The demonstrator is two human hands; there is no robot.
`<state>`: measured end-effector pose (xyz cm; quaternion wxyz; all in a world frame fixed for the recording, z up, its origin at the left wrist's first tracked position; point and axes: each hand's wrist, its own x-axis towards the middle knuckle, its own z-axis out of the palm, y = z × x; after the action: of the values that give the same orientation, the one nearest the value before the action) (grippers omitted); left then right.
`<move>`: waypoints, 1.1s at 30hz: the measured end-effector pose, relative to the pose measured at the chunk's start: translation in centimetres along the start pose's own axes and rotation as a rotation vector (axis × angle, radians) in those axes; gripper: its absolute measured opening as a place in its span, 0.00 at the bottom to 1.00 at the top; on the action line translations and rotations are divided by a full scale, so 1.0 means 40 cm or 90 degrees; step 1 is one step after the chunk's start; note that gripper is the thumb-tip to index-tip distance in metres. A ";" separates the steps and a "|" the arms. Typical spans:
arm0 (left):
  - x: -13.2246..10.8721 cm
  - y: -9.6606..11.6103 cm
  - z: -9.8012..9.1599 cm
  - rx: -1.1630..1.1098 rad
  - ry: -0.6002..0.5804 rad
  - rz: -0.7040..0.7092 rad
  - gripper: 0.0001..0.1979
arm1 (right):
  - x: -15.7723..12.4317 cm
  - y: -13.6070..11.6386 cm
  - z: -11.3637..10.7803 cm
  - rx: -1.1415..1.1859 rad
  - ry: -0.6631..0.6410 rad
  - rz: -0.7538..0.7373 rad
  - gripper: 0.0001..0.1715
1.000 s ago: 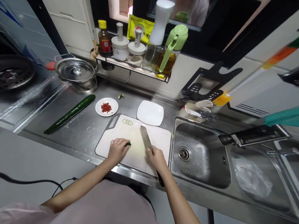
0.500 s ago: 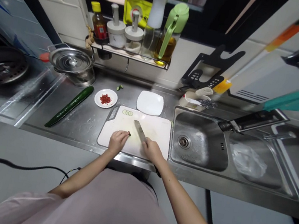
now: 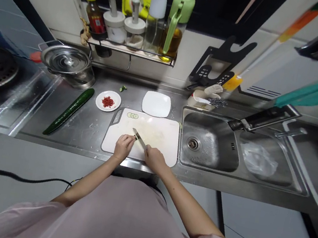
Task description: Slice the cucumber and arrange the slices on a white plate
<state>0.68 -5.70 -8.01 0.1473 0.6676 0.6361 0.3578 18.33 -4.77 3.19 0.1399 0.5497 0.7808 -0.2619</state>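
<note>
My right hand (image 3: 154,159) is closed round the handle of a kitchen knife (image 3: 140,138), whose blade slants up and left over the white cutting board (image 3: 162,136). Close by on the left, the fingers of my left hand (image 3: 124,146) pinch a small dark piece, mostly hidden and too small to name. The blade is at these fingertips; whether it touches the piece, I cannot tell. Several thin cucumber slices (image 3: 132,115) lie near the board's top left edge.
Left of the board are a whole cucumber (image 3: 69,111) and a round plate (image 3: 98,101) with chopped red bits. Behind it sits a white square plate (image 3: 156,104). A sink (image 3: 212,144) adjoins on the right. A lidded pot (image 3: 77,75) and a bottle rack (image 3: 134,50) stand farther back.
The knife has moved left, its blade now at my left fingertips instead of apart from them. My left hand still pinches the small piece. The whole view has shifted slightly.
</note>
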 end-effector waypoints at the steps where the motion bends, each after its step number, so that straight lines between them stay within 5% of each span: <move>1: 0.000 0.000 0.000 -0.002 -0.002 0.001 0.12 | 0.001 -0.001 0.002 0.000 0.001 -0.002 0.16; 33: 0.001 -0.004 0.003 0.011 -0.013 0.006 0.11 | 0.008 -0.034 0.034 -0.034 -0.041 0.001 0.16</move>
<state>0.65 -5.61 -8.19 0.1467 0.6754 0.6344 0.3461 16.85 -5.65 2.26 0.1797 0.5377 0.7823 -0.2580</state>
